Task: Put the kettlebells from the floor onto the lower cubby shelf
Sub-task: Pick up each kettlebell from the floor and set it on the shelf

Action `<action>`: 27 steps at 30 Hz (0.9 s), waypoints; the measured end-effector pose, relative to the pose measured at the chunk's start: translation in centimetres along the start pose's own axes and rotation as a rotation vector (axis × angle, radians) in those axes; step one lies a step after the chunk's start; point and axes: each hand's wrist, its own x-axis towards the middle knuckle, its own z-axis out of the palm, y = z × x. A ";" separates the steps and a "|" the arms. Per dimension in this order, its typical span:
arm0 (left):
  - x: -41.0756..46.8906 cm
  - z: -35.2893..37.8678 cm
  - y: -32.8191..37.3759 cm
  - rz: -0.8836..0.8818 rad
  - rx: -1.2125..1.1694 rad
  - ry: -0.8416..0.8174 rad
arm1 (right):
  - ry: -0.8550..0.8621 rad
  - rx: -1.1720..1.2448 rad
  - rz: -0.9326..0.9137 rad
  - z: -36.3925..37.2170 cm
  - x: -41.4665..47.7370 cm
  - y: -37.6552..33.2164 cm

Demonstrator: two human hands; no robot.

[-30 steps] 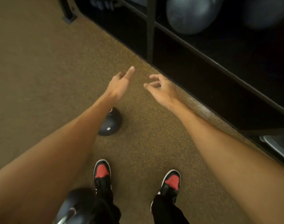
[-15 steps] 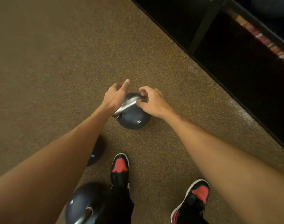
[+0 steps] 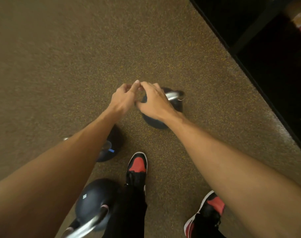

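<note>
Kettlebell, dark, with a silver handle, sits on the floor just right of frame centre. Right hand lies over the handle's left part, fingers curled down around it; the grip looks closed on the handle, though the underside is hidden. Left hand is just left of the right hand and touching it at the fingertips; its fingers are bent and bunched together. Cannot tell whether the left hand touches the handle, as the right hand covers that end.

Second kettlebell stands on the floor at lower left of centre, mostly hidden under the left forearm, with a blue mark on its side. Third kettlebell stands at the bottom left, its silver handle toward the frame's bottom edge, just beside a black trouser leg.

Two black-and-red shoes stand at bottom centre and bottom right. Dark cubby shelf fills the upper right corner, well apart from all three kettlebells.
</note>
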 end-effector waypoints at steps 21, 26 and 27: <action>-14.7 -11.3 -8.5 -0.134 -0.146 0.381 | -0.323 -0.075 -0.246 5.1 -5.7 -11.2; -14.4 -12.2 -12.4 -0.154 -0.181 0.415 | -0.381 -0.095 -0.228 9.7 -4.9 -11.9; -14.2 -12.3 -13.2 -0.164 -0.185 0.411 | -0.392 -0.098 -0.215 10.8 -4.6 -11.9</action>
